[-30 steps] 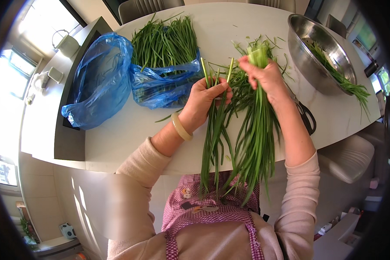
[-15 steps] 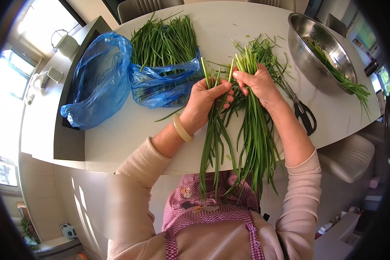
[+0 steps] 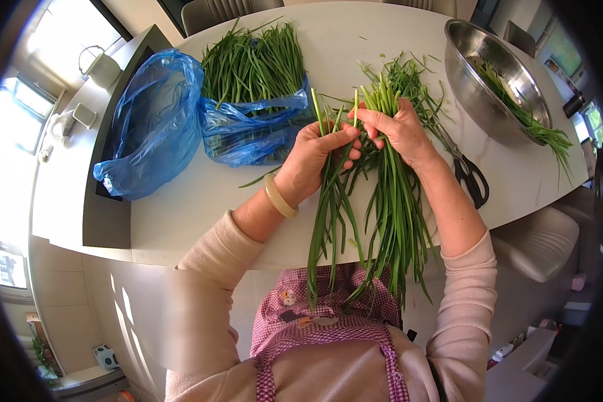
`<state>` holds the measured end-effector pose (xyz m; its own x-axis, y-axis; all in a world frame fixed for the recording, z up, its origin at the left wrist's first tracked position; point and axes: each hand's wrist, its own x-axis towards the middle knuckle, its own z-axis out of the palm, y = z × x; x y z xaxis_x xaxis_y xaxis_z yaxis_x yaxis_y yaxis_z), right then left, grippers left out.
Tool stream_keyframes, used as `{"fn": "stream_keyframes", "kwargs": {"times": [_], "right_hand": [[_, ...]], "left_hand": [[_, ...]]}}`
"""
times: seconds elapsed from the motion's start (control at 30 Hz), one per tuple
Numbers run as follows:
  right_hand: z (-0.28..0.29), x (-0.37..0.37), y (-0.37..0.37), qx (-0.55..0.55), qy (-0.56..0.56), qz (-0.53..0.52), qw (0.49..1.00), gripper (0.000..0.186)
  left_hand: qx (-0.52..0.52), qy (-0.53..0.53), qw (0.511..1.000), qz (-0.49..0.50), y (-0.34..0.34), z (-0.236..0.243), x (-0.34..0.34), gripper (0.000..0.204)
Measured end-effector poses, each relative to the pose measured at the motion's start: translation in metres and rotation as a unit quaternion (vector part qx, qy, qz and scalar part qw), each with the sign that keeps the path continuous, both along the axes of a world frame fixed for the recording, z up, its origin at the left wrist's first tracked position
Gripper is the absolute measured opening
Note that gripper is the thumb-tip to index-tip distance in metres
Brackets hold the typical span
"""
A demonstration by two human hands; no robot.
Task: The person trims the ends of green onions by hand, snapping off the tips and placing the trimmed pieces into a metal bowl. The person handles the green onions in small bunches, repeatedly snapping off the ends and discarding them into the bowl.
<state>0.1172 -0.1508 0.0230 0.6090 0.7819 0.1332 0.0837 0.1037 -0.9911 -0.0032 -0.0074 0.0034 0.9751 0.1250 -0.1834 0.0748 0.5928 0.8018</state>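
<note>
My left hand [image 3: 318,154] is closed round a few green garlic chives, their pale cut ends poking up past the fingers and the leaves hanging down. In my right hand [image 3: 396,132] is a thicker bunch of garlic chives [image 3: 396,208], which droops over the table's near edge toward the apron. The right thumb and forefinger pinch near a single pale stem [image 3: 356,110] between the two hands. Behind them lies a loose heap of chive scraps [image 3: 412,84]. Black-handled scissors [image 3: 472,181] rest beside my right forearm, their blades partly under the scraps.
A blue plastic bag [image 3: 151,127] lies at the left, with a big pile of chives [image 3: 254,63] on its right part. At the right a tilted steel bowl [image 3: 489,80] holds more chives, some over its rim. The white table [image 3: 194,224] curves around; a chair [image 3: 536,244] stands right.
Both hands stay nearly in place. My right fingers and the bunch have shifted very slightly left and down, close to the single stem.
</note>
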Motion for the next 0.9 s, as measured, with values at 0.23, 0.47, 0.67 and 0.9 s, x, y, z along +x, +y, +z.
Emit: {"fn": "stream_keyframes", "kwargs": {"times": [0.23,0.47,0.67,0.9], "right_hand": [[-0.001,0.0,-0.002,0.016,-0.019,-0.011,1.0,0.015],[-0.009,0.011,-0.001,0.028,-0.02,-0.062,0.997,0.014],[-0.006,0.03,-0.005,0.012,-0.005,-0.196,0.98,0.01],[0.009,0.023,-0.008,-0.065,-0.018,-0.224,0.972,0.017]], "left_hand": [[-0.005,-0.004,1.0,-0.02,0.002,0.001,0.0,0.013],[-0.002,-0.001,0.999,-0.043,0.004,0.004,0.0,0.015],[-0.008,0.003,0.999,-0.045,0.004,0.004,0.0,0.015],[0.007,-0.001,1.0,0.004,0.002,0.0,0.001,0.013]]}}
